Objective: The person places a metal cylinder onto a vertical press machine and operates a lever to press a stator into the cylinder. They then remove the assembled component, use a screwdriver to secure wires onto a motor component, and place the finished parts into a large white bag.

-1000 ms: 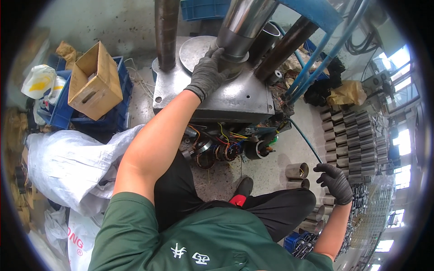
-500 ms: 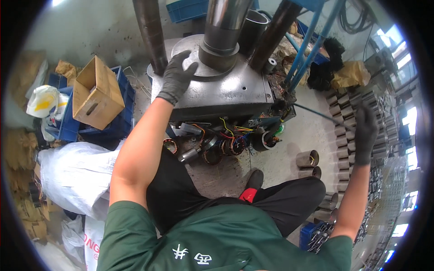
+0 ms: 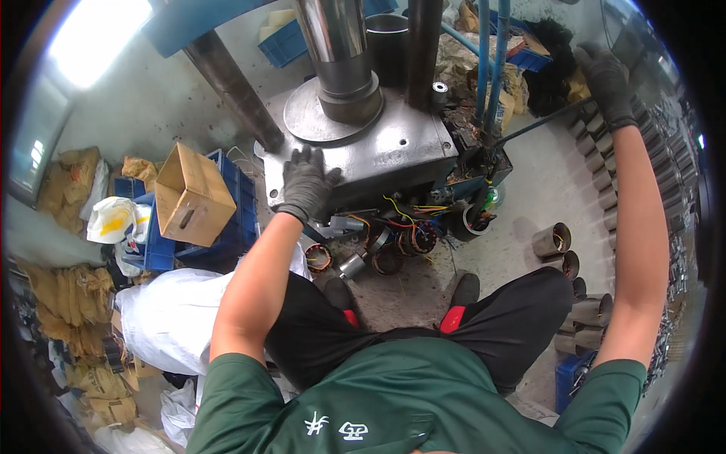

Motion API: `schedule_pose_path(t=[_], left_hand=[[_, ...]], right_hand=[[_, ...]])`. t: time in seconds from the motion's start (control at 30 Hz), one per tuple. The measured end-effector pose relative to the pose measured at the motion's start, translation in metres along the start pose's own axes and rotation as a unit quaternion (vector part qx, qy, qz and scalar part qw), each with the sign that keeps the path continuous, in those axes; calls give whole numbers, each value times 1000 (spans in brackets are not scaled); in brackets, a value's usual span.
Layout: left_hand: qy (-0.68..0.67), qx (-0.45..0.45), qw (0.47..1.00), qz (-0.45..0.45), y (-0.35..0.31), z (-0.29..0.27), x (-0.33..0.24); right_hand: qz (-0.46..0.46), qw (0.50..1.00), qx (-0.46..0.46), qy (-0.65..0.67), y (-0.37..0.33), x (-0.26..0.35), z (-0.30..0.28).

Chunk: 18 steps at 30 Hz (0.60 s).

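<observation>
My gloved left hand (image 3: 305,184) lies on the front left of a press's thick metal bed (image 3: 370,163), palm down with its fingers stretched out. Beyond it, a shiny steel ram (image 3: 333,34) comes down onto a stepped round plate (image 3: 302,113) on that bed. Out to the far right, my gloved right hand (image 3: 607,83) is raised and closed at the outer end of a long thin lever rod (image 3: 541,121). The rod runs from the press's right side, near two blue pipes (image 3: 484,68); its tip is hidden at the glove.
Wound copper coil rings (image 3: 319,257) and loose wires lie below the bed. Metal cylinders (image 3: 552,240) stand on the right floor, with rows of metal sleeves (image 3: 605,178) beyond. A cardboard box (image 3: 193,200) sits on blue crates at left, beside a white sack (image 3: 170,314).
My right hand and the lever's outer end have swung up and away from me. My left hand has come down from beside the round plate onto the bed's near part. The view has shifted.
</observation>
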<state>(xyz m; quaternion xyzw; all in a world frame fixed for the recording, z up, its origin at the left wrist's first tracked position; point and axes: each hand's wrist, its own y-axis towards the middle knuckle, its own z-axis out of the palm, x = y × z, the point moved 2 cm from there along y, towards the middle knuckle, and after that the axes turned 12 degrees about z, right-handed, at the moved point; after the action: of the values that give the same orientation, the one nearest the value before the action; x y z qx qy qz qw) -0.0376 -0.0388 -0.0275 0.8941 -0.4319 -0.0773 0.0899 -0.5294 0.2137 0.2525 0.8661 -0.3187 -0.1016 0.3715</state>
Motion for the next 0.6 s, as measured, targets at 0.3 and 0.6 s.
schedule_pose_path(t=[0.3, 0.6], left_hand=[[-69, -58, 996, -4, 22, -13, -52], [-105, -32, 989, -97, 39, -15, -53]], right_hand=[[25, 998, 46, 30, 4, -5, 3], [-7, 999, 35, -11, 1, -4, 5]])
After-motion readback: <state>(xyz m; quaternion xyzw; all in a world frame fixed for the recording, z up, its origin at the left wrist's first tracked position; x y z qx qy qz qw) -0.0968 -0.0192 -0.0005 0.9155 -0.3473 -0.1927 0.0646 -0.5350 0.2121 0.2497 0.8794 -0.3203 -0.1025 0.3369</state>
